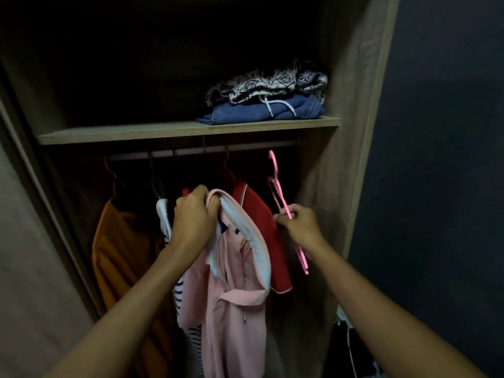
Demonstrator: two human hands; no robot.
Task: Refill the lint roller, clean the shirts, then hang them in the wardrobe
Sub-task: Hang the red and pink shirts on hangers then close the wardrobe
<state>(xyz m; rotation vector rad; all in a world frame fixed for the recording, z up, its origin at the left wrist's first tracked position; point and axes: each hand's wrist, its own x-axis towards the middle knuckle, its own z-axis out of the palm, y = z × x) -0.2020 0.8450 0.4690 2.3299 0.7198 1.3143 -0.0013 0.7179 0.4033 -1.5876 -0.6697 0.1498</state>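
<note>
A pink shirt (234, 290) with a white collar hangs down in front of the open wardrobe. My left hand (195, 214) grips it at the collar, just below the rail (196, 151). My right hand (298, 223) pinches a pink hanger (279, 197) whose hook sits at the right end of the rail. A red shirt (263, 227) hangs between my two hands. No lint roller is in view.
An orange garment (120, 249) hangs at the left and a striped one (180, 293) behind the pink shirt. Folded clothes (267, 96) lie on the shelf (163, 130) above the rail. The wardrobe's side panel (351, 132) stands close on the right.
</note>
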